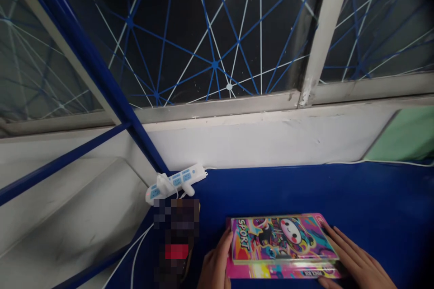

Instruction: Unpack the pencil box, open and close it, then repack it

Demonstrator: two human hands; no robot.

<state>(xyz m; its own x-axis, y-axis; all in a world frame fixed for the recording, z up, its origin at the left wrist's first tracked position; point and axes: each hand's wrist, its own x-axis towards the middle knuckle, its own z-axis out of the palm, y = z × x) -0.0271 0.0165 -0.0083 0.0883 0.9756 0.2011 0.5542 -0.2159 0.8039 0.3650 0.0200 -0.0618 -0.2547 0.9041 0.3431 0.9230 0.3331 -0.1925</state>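
A colourful pencil box (285, 239) lies flat on the blue tabletop (383, 207), with a cartoon figure and the word "SPORT" on its lid. Its lid looks closed. My left hand (215, 262) grips the box's left end, fingers along the side. At the opposite end, my right hand (356, 257) holds the right edge, fingers laid along it and the thumb near the front corner. The box sits between both hands. The lower part of each hand is cut off by the frame's bottom edge.
A white power strip (176, 181) with plugs and cables lies at the back left of the table. In front of it is a dark, pixelated object (176, 230). Blue metal bars (101, 67) rise at the left. Behind stand a white wall (244, 142) and patterned windows (217, 31).
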